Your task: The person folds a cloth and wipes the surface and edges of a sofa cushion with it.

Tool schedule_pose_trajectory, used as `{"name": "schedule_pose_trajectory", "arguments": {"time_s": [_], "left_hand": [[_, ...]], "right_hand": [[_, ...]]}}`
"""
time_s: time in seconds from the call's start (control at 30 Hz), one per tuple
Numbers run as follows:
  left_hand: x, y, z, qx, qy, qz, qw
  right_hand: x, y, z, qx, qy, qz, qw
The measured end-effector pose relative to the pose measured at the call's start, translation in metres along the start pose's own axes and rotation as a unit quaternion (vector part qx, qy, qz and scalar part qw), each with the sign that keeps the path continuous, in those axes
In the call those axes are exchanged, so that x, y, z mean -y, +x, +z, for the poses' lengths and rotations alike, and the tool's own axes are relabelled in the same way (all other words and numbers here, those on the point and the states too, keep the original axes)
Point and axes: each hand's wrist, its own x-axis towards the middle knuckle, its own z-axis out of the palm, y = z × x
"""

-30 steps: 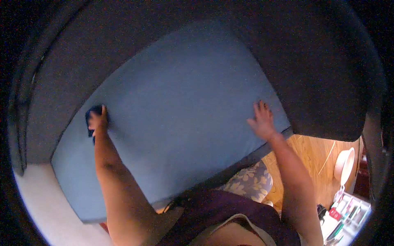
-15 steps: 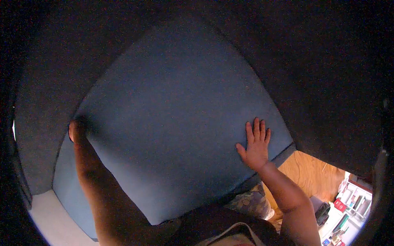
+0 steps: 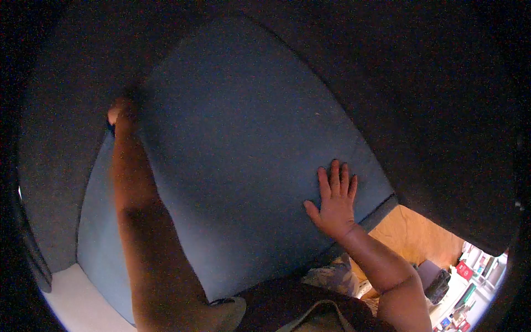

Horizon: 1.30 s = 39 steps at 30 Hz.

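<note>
A broad blue padded surface [image 3: 238,166], like a mattress or cushion, fills the middle of the view. My right hand [image 3: 334,207] lies flat on its right part, palm down and fingers spread. My left arm reaches forward across the left side. At the seam where the blue surface meets the dark grey fabric wall [image 3: 61,182], my left hand [image 3: 124,110] sits in shadow. Its fingers are hidden, and I cannot tell whether they grip the edge.
Dark fabric [image 3: 442,127] also rises on the right and above. Beyond the near right edge lie a wooden floor [image 3: 415,235], a patterned cloth [image 3: 334,276], a black bag [image 3: 438,286] and a white shelf with small boxes [image 3: 475,288]. A pale surface [image 3: 80,299] shows at lower left.
My left hand has moved farther forward along the left seam. My right hand stays flat on the blue surface, appearing slightly more to the left.
</note>
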Motion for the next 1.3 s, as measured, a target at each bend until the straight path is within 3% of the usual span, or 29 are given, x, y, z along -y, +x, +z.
{"name": "schedule_pose_trajectory", "arguments": {"time_s": [0.1,0.2,0.33,0.43,0.57,0.6,0.63,0.7,0.77,0.8,0.83,0.97,1.2,1.3], "left_hand": [[-0.072,-0.012,-0.038,-0.018,-0.064,-0.036,0.997],[-0.130,-0.020,-0.081,-0.087,-0.061,0.041,0.994],[-0.200,-0.025,-0.110,-0.111,-0.079,0.093,0.986],[-0.217,-0.040,-0.101,-0.185,-0.155,0.091,0.966],[-0.210,-0.069,-0.081,-0.135,-0.241,0.137,0.951],[-0.210,-0.063,-0.049,-0.188,-0.358,0.302,0.863],[-0.211,-0.059,-0.029,-0.228,-0.456,0.454,0.730],[-0.173,-0.090,-0.025,-0.165,-0.470,0.367,0.786],[-0.130,-0.086,-0.030,-0.242,-0.318,0.206,0.893],[-0.113,-0.084,-0.031,-0.255,-0.267,0.142,0.919],[-0.103,-0.083,-0.031,-0.263,-0.214,0.076,0.938],[-0.151,-0.069,-0.024,-0.196,-0.182,-0.003,0.964],[-0.208,-0.061,-0.057,-0.129,-0.199,0.081,0.968],[-0.219,-0.053,-0.051,-0.190,-0.244,0.084,0.947]], "right_hand": [[0.010,-0.002,-0.003,0.010,0.004,-0.001,1.000],[0.014,0.016,-0.010,0.012,0.020,0.002,1.000],[0.022,0.019,-0.012,0.016,0.024,0.000,1.000],[0.013,0.011,-0.006,0.018,0.022,0.004,1.000],[0.000,0.002,0.007,0.008,0.020,-0.005,1.000],[-0.004,0.000,0.010,0.013,0.024,-0.003,1.000],[-0.007,-0.002,0.012,0.021,0.029,0.003,0.999],[-0.010,0.007,0.020,0.024,0.036,0.006,0.999],[-0.011,0.012,0.017,0.028,0.046,0.006,0.998],[-0.012,0.013,0.016,0.029,0.040,0.008,0.999],[-0.012,0.012,0.015,0.033,0.033,0.008,0.999],[-0.013,0.010,0.009,0.034,0.034,0.013,0.999],[-0.005,0.006,0.016,0.033,0.009,0.014,0.999],[0.002,0.009,0.019,0.035,0.013,0.016,0.999]]}}
